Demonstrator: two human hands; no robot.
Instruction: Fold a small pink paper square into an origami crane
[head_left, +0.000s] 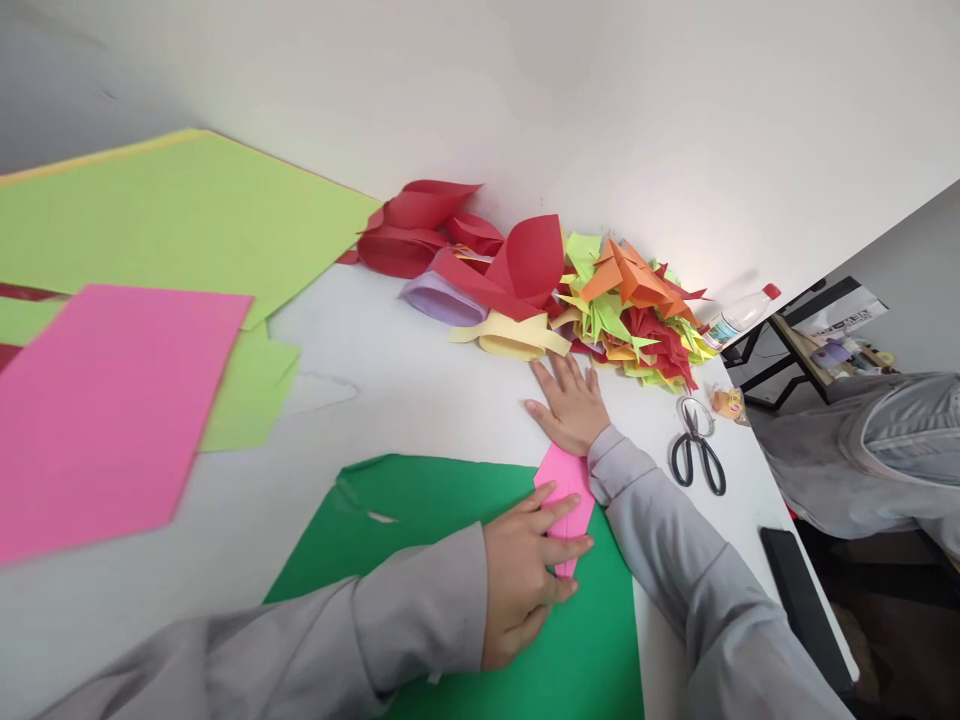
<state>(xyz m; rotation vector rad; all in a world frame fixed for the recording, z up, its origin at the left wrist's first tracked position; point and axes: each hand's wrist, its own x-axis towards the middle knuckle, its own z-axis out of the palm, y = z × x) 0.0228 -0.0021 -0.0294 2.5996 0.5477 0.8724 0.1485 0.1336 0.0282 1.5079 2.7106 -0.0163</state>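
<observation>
A folded pink paper (564,475) with crease lines lies over the upper right edge of a green sheet (442,510). My left hand (529,570) is laid across the lower part of the pink paper, its fingers stretched out and spread. Just beyond, my right hand (574,408) rests palm down with fingers apart, its heel at the paper's far end and hiding part of it. Neither hand grips anything. Close to the right fingertips are a curled cream paper piece (514,335) and a heap of folded paper shapes (626,305).
Black-handled scissors (699,455), a small packet (727,403) and a bottle (742,315) are at the right. A black flat object (804,605) lies along the table edge. Left are a pink sheet (120,410) and lime sheets (202,220). Red curled papers (427,220) line the wall; a person (847,450) is beyond.
</observation>
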